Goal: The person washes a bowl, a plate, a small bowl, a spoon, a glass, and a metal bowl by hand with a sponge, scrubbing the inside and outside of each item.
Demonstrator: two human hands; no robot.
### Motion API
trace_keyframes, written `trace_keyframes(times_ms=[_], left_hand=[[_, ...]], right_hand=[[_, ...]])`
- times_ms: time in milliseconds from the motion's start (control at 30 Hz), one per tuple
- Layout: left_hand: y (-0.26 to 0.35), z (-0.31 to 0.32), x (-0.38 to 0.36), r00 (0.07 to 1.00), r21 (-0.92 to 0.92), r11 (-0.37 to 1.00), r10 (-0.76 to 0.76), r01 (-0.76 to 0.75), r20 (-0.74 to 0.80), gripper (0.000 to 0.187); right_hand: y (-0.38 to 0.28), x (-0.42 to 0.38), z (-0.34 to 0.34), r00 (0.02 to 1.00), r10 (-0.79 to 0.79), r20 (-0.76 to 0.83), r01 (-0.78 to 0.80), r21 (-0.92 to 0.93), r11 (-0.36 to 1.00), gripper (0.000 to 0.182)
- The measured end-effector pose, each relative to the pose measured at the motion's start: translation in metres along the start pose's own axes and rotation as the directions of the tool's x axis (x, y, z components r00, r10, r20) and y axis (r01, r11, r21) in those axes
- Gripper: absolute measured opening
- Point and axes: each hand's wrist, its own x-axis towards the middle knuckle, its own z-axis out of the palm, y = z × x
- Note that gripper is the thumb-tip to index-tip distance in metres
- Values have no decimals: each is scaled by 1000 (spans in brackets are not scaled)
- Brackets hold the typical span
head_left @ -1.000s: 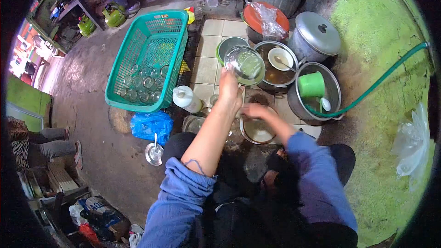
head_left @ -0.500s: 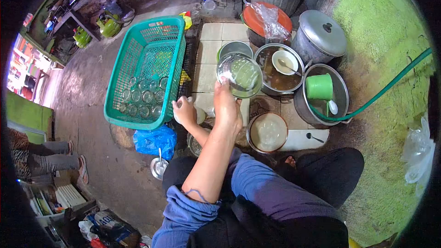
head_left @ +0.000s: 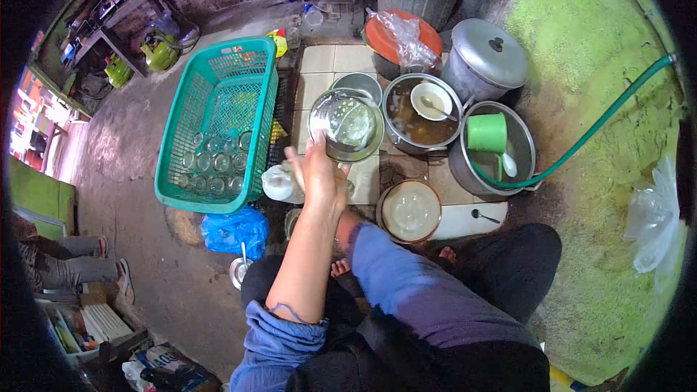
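Note:
My left hand (head_left: 318, 174) grips the near rim of a shiny round plate (head_left: 359, 149), streaked with white suds and held tilted over the tiles. My right forearm crosses beneath my left arm. Of my right hand (head_left: 294, 163), only blurred fingers show beside my left wrist, close to a white, rounded thing (head_left: 277, 183) whose kind I cannot make out. To the left stands a teal plastic basket (head_left: 165, 167) with several drinking glasses (head_left: 216, 163) upside down at its near end. Behind the plate is a metal pot (head_left: 363, 81).
A pot of brownish water (head_left: 403, 127) holds a white bowl (head_left: 430, 100). Beside it, another pot (head_left: 465, 178) contains a green dipper (head_left: 486, 133), with a green hose (head_left: 602, 152) running in. Nearer are a brown-rimmed basin (head_left: 411, 210), a spoon (head_left: 485, 215) and a blue bag (head_left: 234, 230).
The plate in my left hand has turned and tilted, showing more suds. My right hand has come in toward my left wrist, away from the white thing. The whole view has shifted slightly.

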Motion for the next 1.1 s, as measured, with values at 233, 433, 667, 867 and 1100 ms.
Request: trace_keyframes(times_ms=[233,433,667,867,1100], left_hand=[[-1,12,-8,979,-51,996,-64,75,192,32],[-21,34,-24,961,118,993,-21,-12,274,27],[-54,49,-106,870,133,984,-166,116,465,28],[-69,48,-108,764,297,950,-120,-97,634,37],[-80,49,-89,692,346,904,-81,-253,717,46]], right_hand=[[-43,-49,-217,698,600,390,-715,357,601,30],[-215,-88,-282,966,229,119,-213,-133,968,31],[-276,-116,-264,714,-660,234,624,-640,448,18],[-275,-77,-293,697,-711,-92,467,-694,548,12],[-274,-83,-295,601,-799,-13,539,-731,418,21]])
